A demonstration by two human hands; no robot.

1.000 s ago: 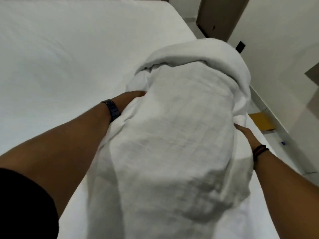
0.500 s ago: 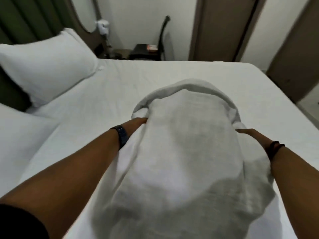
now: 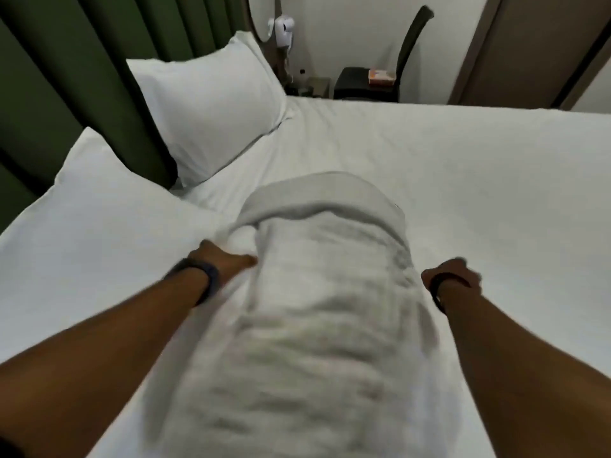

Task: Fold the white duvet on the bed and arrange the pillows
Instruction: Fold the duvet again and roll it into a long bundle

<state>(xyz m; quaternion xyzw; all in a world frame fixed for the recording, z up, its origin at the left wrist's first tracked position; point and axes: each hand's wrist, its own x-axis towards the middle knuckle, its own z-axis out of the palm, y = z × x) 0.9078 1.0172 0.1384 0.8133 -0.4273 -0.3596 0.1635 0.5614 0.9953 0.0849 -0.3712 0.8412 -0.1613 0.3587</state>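
A bedroom, likely a hotel room: a wide bed (image 3: pixel 429 166) in plain white sheets fills the view, with two white pillows, one far left (image 3: pixel 211 110) and one near left (image 3: pixel 99 206), against a green padded headboard (image 3: pixel 82 77). At the far wall stand a dark chair (image 3: pixel 380 77), a wall-mounted hairdryer (image 3: pixel 284 29) and a brown door (image 3: pixel 529 47)

Folded white duvet (image 3: pixel 317 325) lying lengthwise on the bed (image 3: pixel 463 180), a long bundle blurred by motion. Left hand (image 3: pixel 221 262) pressed against the duvet's left side, fingers tucked under a fold. Right hand (image 3: pixel 453 276) just off the duvet's right edge, resting on the sheet, pose blurred. Beyond the duvet to the left, near pillow (image 3: pixel 82 219) flat, far pillow (image 3: pixel 205 110) propped against the green headboard (image 3: pixel 66 77). Chair (image 3: pixel 373 77) past the bed's far edge.
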